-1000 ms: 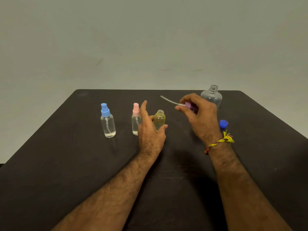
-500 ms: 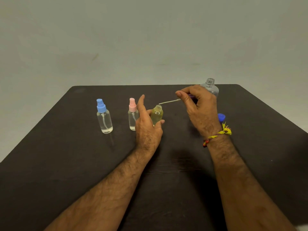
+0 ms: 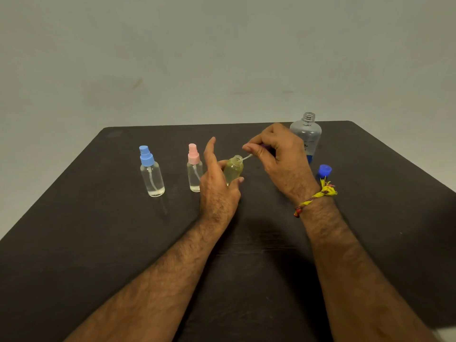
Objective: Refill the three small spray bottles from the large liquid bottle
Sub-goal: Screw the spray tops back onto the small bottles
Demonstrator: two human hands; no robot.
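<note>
My 2 forearms reach over the dark table, a yellow thread band on my right wrist. My left hand steadies the yellowish open bottle between thumb and curled fingers, index raised, while my right hand pinches its spray top, whose dip tube touches the neck. I count 3 small bottles, the others pink-capped and blue-capped, then 1 loose blue cap and 1 large uncapped bottle before a plain grey wall.
</note>
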